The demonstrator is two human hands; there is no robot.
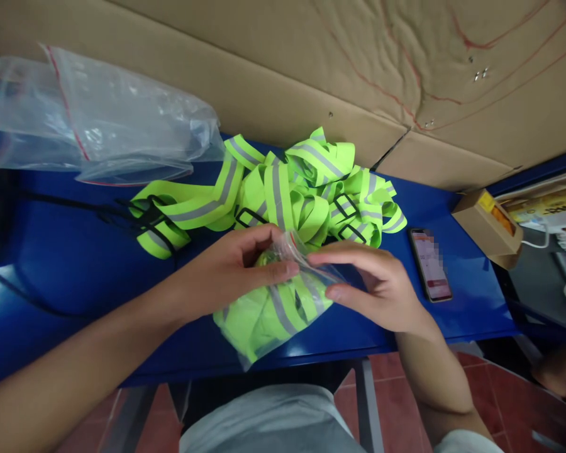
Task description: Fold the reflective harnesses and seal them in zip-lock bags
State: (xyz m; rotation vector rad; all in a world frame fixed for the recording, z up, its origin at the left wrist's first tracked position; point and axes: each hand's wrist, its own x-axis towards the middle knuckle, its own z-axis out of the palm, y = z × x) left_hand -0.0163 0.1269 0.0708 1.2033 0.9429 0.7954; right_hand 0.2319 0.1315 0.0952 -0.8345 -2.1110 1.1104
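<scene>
Straps (277, 195) in a heap beyond the filled bag (264, 314), phone (427, 274) at right

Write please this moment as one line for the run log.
left hand: pinching clear bag | right hand: at bag's opening | bag: reflective strap inside | beyond: strap pile | right side: phone

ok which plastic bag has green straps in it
The small clear bag in the left hand, right hand at its mouth. The larger bags, back left, show no green inside.
</scene>
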